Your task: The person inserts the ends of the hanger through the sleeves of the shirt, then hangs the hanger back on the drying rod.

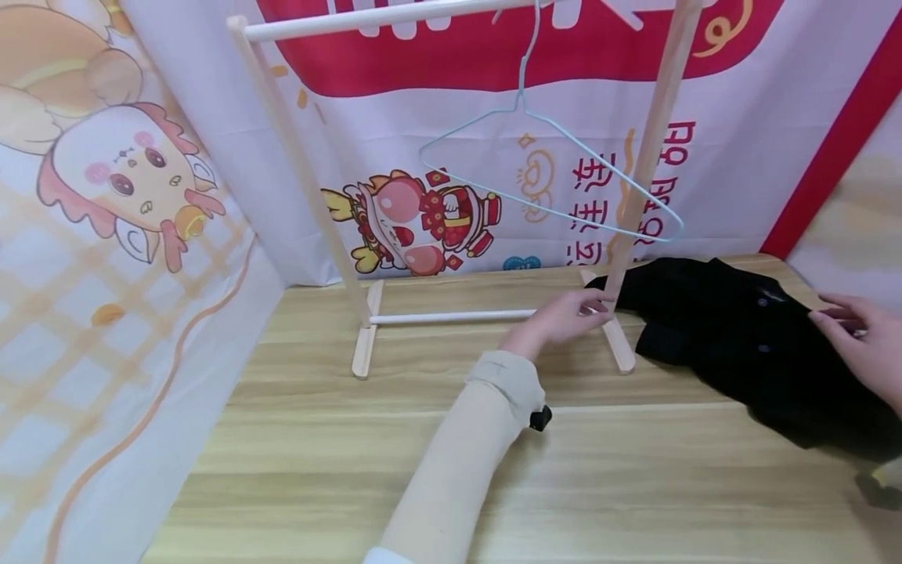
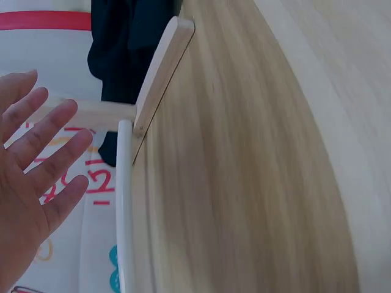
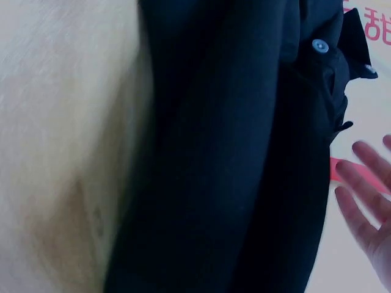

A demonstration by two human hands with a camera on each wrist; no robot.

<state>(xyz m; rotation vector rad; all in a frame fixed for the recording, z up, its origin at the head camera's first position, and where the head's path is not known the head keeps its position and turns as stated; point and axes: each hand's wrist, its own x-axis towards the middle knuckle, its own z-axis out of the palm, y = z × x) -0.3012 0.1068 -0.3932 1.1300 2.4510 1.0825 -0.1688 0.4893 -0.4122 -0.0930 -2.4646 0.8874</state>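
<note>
A black shirt (image 1: 733, 329) with buttons lies crumpled on the right of the table, partly behind the rack's foot. My left hand (image 1: 567, 315) hovers by the lower right post of the wooden rack (image 1: 651, 149). Its fingers (image 2: 52, 134) look spread and hold nothing in the left wrist view. Over the shirt's right side is my right hand (image 1: 863, 341), fingers loosely bent and apart from the cloth in the right wrist view. A pale blue wire hanger (image 1: 520, 100) hangs bare from the rack's top bar (image 1: 395, 16).
The rack's white lower bar (image 1: 451, 317) runs low above the wooden table (image 1: 296, 470). Printed cloth (image 1: 296, 180) hangs behind the rack, and another patterned sheet (image 1: 84, 329) borders the left. A small black object (image 1: 540, 418) shows beside my left cuff.
</note>
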